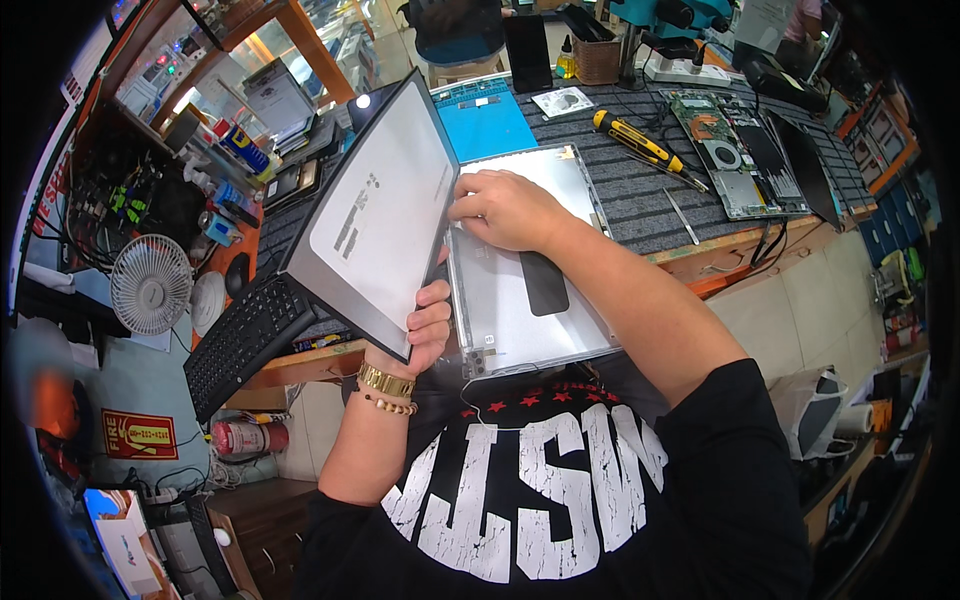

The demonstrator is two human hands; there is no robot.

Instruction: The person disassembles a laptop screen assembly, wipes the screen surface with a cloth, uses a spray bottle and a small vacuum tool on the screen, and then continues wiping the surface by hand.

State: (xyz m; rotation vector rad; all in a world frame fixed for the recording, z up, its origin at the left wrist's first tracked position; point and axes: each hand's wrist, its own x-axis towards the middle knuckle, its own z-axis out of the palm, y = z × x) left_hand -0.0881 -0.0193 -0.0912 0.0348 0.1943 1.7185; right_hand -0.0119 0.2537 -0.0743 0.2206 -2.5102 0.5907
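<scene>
Black cotton T-shirt (520,500) with large white print fills the near side, worn by the person at work. Beyond it, a silver-grey rectangular laptop shell (490,290) lies at the near edge of the counter (720,258), partly over the person's lap. To its left, a thin flat rectangular display panel (385,180) with a pale, glossy inner area and dark edges stands raised and tilted.

The left hand (428,325) holds this panel by its near right edge, fingers curled around the rim. The right hand (510,210) is narrow, its fingers bent together at the shell's far left side, close beside the panel; whether they pinch anything cannot be told.

The panel looks light and stiff but probably brittle: twisting it or pressing on its face could crack it. Its smooth surface may slip, so opposite edges make the safest hold, with fingertips kept off the middle. The shell seems light too, likely thin enough to flex, and is best taken by its firmer rims. A yellow-and-black screwdriver (645,142) and slim metal tweezers (681,215) lie to the right.
</scene>
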